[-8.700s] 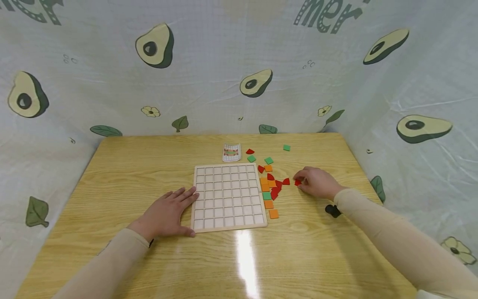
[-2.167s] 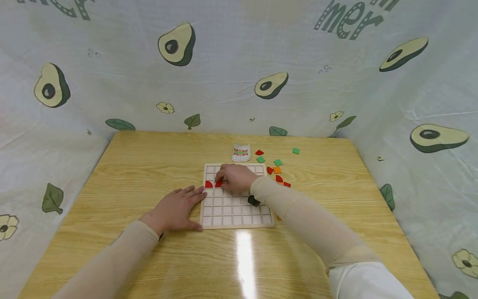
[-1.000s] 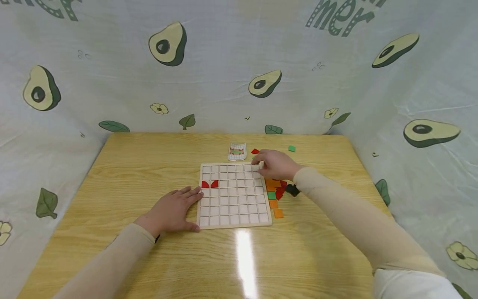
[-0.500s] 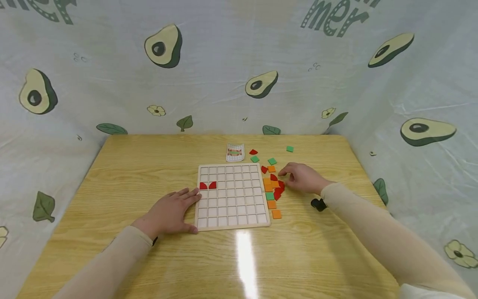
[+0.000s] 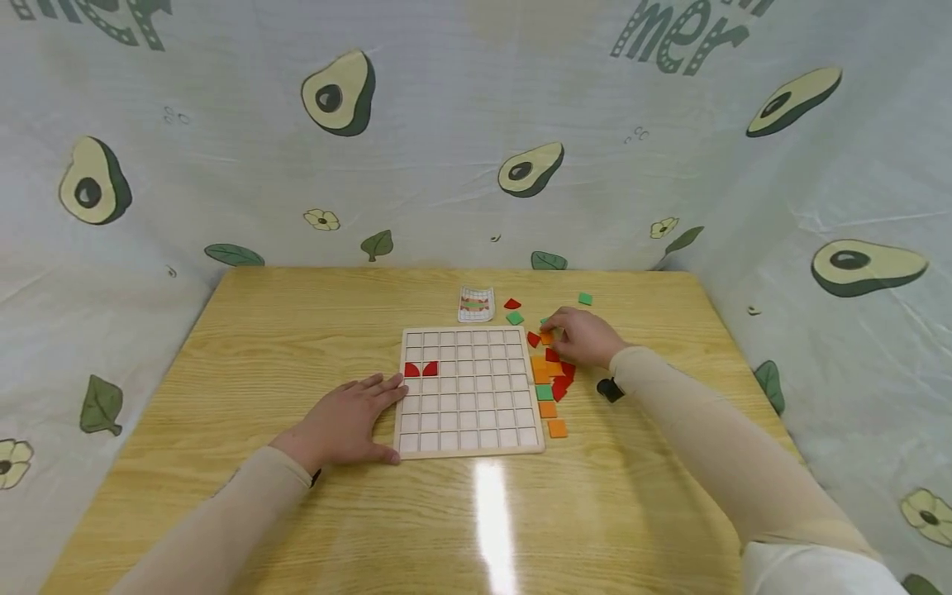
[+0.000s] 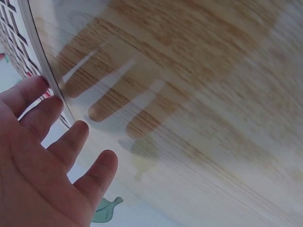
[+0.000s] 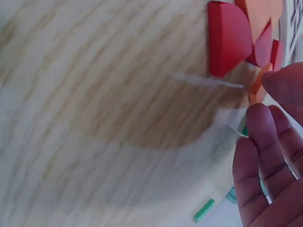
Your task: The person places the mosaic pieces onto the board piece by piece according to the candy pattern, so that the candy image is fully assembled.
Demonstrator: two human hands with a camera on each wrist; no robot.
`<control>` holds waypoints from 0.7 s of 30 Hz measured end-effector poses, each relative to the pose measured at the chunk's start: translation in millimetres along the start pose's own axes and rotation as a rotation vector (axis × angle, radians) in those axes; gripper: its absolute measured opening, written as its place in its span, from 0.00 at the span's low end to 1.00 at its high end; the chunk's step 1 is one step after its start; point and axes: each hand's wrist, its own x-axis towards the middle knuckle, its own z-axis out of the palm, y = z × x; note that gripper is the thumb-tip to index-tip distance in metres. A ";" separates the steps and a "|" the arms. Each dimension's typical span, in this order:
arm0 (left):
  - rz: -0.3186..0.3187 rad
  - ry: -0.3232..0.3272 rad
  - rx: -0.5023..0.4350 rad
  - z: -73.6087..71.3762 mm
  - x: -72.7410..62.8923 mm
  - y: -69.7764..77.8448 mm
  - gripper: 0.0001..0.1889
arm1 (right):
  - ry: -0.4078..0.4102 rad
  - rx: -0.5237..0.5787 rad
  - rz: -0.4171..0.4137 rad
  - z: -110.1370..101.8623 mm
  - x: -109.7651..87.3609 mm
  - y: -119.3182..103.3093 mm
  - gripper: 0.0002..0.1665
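Observation:
A pale wooden grid board [image 5: 468, 455] lies on the table, with two red quarter-circle pieces [image 5: 412, 369] side by side in its cells at the left. My left hand [image 5: 345, 421] rests flat with spread fingers, touching the board's left edge; its fingertips meet that rim in the left wrist view. My right hand [image 5: 583, 337] reaches over the loose pieces right of the board. Its thumb and fingers stand apart around an orange square tile [image 7: 257, 90], and whether they touch it is unclear. A red quarter-circle piece [image 7: 229, 39] lies beside them.
Orange squares [image 5: 557, 428], a green square [image 5: 545, 392] and red pieces [image 5: 559, 388] lie along the board's right side. A small pattern card [image 5: 476, 304] lies behind the board. More green squares [image 5: 515, 317] lie near the back, and a patterned cloth [image 5: 446, 124] hangs behind the table.
Two red quarter-circle pieces came onto the board and were let go. My right hand left the board for the loose pieces, lately moving back and leftward to an orange square. My left hand stays put.

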 end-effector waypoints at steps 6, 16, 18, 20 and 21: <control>0.000 -0.001 0.004 -0.5 0.5 0.0 0.54 | 0.021 -0.006 0.010 5.8 0.4 6.0 0.17; -0.010 -0.015 -0.002 -2.5 -0.2 1.6 0.53 | 0.027 -0.012 0.014 9.8 -1.3 12.0 0.17; -0.009 -0.013 -0.001 -2.9 0.0 1.9 0.53 | 0.029 -0.012 0.015 9.8 -0.9 11.8 0.17; -0.011 -0.013 -0.001 -2.9 0.3 2.0 0.53 | 0.028 -0.005 0.017 9.4 -0.8 10.9 0.17; -0.011 -0.013 0.001 -2.7 0.4 1.9 0.53 | 0.027 0.001 0.019 9.2 -0.7 10.5 0.17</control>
